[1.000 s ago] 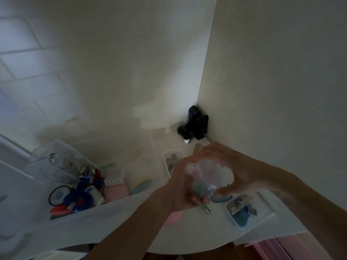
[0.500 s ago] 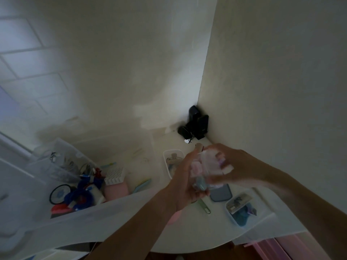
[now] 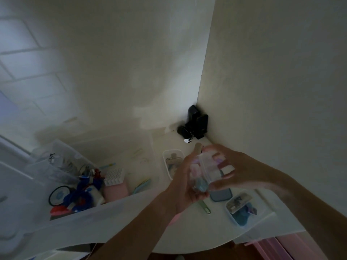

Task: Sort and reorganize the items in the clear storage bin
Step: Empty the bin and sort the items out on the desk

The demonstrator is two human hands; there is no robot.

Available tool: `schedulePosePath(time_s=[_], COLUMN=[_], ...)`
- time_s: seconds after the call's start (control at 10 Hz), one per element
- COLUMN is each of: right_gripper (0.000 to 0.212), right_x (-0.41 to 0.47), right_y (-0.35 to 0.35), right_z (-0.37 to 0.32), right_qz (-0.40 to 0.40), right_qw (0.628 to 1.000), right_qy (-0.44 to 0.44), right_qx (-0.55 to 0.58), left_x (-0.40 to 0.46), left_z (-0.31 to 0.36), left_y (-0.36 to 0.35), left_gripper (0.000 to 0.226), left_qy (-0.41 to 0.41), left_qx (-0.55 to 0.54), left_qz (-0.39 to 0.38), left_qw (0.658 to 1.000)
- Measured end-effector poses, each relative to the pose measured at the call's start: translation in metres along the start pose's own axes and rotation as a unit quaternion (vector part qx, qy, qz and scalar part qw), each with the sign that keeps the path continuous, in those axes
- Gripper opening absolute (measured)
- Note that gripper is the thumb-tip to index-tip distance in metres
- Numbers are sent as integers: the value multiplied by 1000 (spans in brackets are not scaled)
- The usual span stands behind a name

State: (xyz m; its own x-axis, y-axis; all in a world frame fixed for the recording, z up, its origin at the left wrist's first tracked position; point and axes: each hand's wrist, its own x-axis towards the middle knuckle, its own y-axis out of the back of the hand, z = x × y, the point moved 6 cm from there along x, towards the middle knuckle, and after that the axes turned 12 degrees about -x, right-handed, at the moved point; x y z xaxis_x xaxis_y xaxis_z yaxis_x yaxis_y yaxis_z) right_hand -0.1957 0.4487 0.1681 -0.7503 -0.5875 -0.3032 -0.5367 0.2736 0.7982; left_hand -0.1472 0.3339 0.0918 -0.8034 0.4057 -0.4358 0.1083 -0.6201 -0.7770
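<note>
The clear storage bin [image 3: 90, 211] stands at the left, its translucent front wall towards me. Inside lie a blue and red tangle [image 3: 82, 194], a pink box [image 3: 116, 190] topped by a white ridged piece, and a teal comb [image 3: 141, 184]. Over the white table I hold a small clear container [image 3: 205, 168] with pink and teal bits inside. My left hand [image 3: 185, 186] cradles it from below with the fingers curled round its base. My right hand [image 3: 238, 170] grips its right side, thumb underneath and fingers over the top.
A black device [image 3: 195, 124] sits in the wall corner. On the white table [image 3: 187, 239] lie a small clear tray [image 3: 171, 159] with a bottle, a dark flat case [image 3: 221, 195], a green clip [image 3: 205, 207] and a clear box [image 3: 240, 205] holding blue items.
Both hands turned the small clear container between them and lifted it slightly away from me. The right hand shifted from over its top to its right side.
</note>
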Motion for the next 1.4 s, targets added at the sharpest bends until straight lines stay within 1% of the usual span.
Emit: schedulePosePath(time_s=[0.1,0.2,0.3,0.4,0.5,0.6,0.7,0.8,0.9,1.0,1.1,1.2,1.3,1.4], right_gripper=[81,84,80,89,89,99,106,109,108,92,75,70,61,48], right_x=[0,1,0,-3,-4,-8,-1,11,15,12,9,8,7,16], right_y=[-1,-12,-32,-74,-132,-185,-225,-248,-266,-280,-291,-288,-266,-230], right_z=[2,7,16,35,65,86,97,108,118,127,136,135,127,101], right_qz=[67,120,150,135,125,102,104,100,97,112,119,120,173,237], right_qw=[998,992,986,988,985,981,974,968,968,966,960,954,944,935], right_qy=[0,-8,-34,-69,-95,-159,-202,-228,-233,-225,-231,-251,-266,-238], right_qx=[2,31,57,12,-66,-41,-21,-16,6,61,106,114,87,115], left_x=[3,7,3,-3,-8,-8,-7,-3,2,9,15,19,17,3], left_z=[1,1,-7,-31,-65,-98,-112,-118,-123,-132,-132,-129,-118,-89], left_y=[5,18,32,61,109,134,141,148,147,163,170,177,178,164], left_gripper=[63,70,76,79,65,42,12,8,5,8,15,18,24,21], left_qy=[-17,-33,-20,14,58,108,114,129,123,97,88,110,107,92], left_qx=[-15,-24,21,79,84,59,90,138,134,43,79,123,194,225], left_qz=[6,34,67,151,281,330,337,321,313,362,354,378,379,357], left_qw=[1000,999,997,985,954,936,930,928,932,926,928,911,899,902])
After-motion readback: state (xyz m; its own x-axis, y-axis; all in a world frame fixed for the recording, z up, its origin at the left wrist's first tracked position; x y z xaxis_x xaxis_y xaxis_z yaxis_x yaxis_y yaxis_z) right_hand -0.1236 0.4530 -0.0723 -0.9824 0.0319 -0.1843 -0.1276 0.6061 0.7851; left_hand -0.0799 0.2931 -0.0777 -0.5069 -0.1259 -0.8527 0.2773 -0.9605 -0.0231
